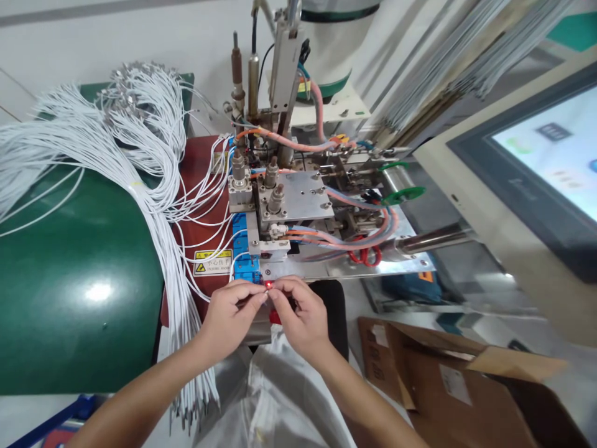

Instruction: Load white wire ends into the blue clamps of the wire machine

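Note:
My left hand [233,317] is closed in a pinch at the front edge of a bench machine, on the end of a white cable that runs in from the left. My right hand [301,311] pinches at the same tip, thumb against forefinger; the fingers mostly hide the tip itself. A small red light [268,284] glows just beyond the fingertips. Right behind the hands is a blue slotted holder [243,252], with several white cables fed into it from the left. The thick bundle of white cables [161,230] hangs down beside my left forearm.
A green table [79,298] carries the bundle at left. Metal cylinders and a plate [298,196] stand behind the holder, near orange hoses and a wire spool [396,183]. At right are a touchscreen [555,149] and an open cardboard box [448,379]. A warning label [212,262] is on the red base.

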The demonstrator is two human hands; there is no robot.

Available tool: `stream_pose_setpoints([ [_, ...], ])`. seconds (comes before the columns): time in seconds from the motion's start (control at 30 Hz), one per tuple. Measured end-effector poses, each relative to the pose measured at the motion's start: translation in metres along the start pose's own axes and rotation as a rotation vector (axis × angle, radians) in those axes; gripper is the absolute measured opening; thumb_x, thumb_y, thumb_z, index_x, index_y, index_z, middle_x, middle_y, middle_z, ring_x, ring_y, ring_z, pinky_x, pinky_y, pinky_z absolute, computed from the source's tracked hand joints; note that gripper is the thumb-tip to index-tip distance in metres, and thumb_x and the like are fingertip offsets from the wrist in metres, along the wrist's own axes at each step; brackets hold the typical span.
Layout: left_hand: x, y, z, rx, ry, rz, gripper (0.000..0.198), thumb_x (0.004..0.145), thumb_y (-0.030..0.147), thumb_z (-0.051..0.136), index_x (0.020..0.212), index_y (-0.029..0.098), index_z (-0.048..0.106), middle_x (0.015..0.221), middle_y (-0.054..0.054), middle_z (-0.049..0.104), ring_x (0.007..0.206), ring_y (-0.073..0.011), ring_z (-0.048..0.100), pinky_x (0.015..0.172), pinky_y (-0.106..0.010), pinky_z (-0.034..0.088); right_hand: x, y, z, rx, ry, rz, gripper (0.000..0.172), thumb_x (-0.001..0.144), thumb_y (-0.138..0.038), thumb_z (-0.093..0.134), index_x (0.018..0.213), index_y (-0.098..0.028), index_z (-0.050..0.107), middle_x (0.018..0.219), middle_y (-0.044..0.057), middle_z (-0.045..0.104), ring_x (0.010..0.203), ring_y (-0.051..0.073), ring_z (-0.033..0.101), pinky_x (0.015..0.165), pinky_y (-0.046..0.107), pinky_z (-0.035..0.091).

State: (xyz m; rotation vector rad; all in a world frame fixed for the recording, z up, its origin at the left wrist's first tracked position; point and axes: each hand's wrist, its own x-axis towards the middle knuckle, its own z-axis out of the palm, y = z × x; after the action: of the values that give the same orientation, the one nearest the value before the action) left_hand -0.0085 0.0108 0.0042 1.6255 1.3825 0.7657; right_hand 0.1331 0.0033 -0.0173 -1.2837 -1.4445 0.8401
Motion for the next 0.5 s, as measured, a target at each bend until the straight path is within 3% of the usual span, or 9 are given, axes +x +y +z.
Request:
stream_pose_setpoints([
  [0.1,0.001,-0.001,-0.001,0.025,-0.022,-0.024,0.015,0.081,0.021,0.053,0.077,0.019,0.068,0.074,-0.001,0.067,0.070,-0.0128,0.060,0.067,-0.023,0.049,0.004,0.002,-0.005,0.000,-0.096,0.019,0.012,0.083,-0.019,0.051,0.072,-0.020,0.057,0.070,0.002,0.059,0.063,0.013,0.057,0.058,0.025,0.047],
  [0.23,-0.001,-0.001,0.001,0.171,-0.029,-0.011,0.014,0.079,0.017,0.053,0.077,0.019,0.067,0.073,0.000,0.064,0.066,-0.0123,0.058,0.064,-0.023,0.046,0.008,0.004,-0.011,-0.205,-0.185,-0.121,0.009,0.080,-0.019,0.053,0.073,-0.020,0.058,0.068,0.002,0.061,0.064,0.015,0.057,0.061,0.027,0.046],
  [0.37,-0.003,-0.001,0.005,0.158,0.075,-0.045,0.013,0.079,0.019,0.053,0.071,0.017,0.063,0.066,0.001,0.060,0.061,-0.0112,0.054,0.059,-0.022,0.044,0.004,0.004,-0.004,-0.333,-0.031,-0.202,0.009,0.079,-0.016,0.053,0.071,-0.020,0.057,0.065,0.003,0.060,0.063,0.016,0.055,0.061,0.028,0.044],
  [0.5,-0.004,-0.003,0.006,0.019,0.096,-0.125,0.014,0.082,0.025,0.051,0.076,0.017,0.062,0.069,0.000,0.061,0.059,-0.0109,0.054,0.058,-0.021,0.044,0.000,0.004,0.005,-0.189,0.054,-0.112,0.013,0.078,-0.014,0.051,0.067,-0.019,0.055,0.062,0.002,0.056,0.058,0.014,0.053,0.057,0.027,0.044],
])
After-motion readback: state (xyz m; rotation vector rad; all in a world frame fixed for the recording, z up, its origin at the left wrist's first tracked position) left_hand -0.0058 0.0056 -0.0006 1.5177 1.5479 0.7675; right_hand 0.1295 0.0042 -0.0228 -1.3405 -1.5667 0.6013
